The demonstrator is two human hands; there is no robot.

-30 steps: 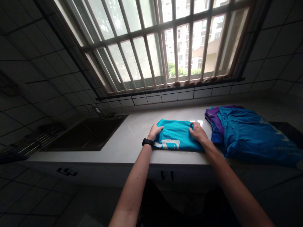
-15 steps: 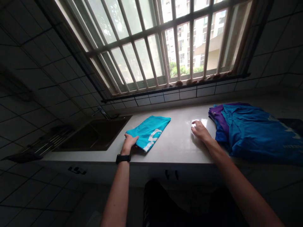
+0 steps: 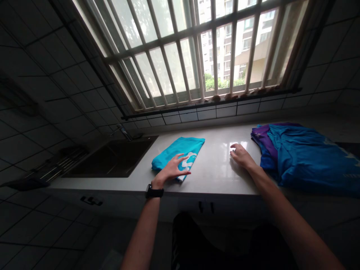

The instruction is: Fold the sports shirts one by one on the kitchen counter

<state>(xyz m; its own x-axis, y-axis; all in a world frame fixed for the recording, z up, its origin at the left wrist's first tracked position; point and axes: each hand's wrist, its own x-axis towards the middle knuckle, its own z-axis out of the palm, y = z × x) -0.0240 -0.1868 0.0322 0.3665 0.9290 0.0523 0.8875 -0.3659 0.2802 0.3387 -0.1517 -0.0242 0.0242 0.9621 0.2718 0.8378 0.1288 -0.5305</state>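
Left hand (image 3: 171, 169) has loosened from the shirt's edge, now spread and pinching nothing over the folded turquoise T-shirt (image 3: 180, 153) on the stone counter (image 3: 213, 176); right hand (image 3: 240, 156), loosely curled and empty, rests at the shirt's 3 o'clock, just beside a blue-and-purple clothes pile (image 3: 303, 161).

Dark sunken kitchen sink (image 3: 109, 159) with slim metal faucet (image 3: 121, 131), white stone countertop (image 3: 213, 165), window with pale metal bars (image 3: 180, 37), dim square-tiled wall (image 3: 56, 93); left of sink, dark slatted rack (image 3: 59, 165), probably a dish drainer, too dim to tell.
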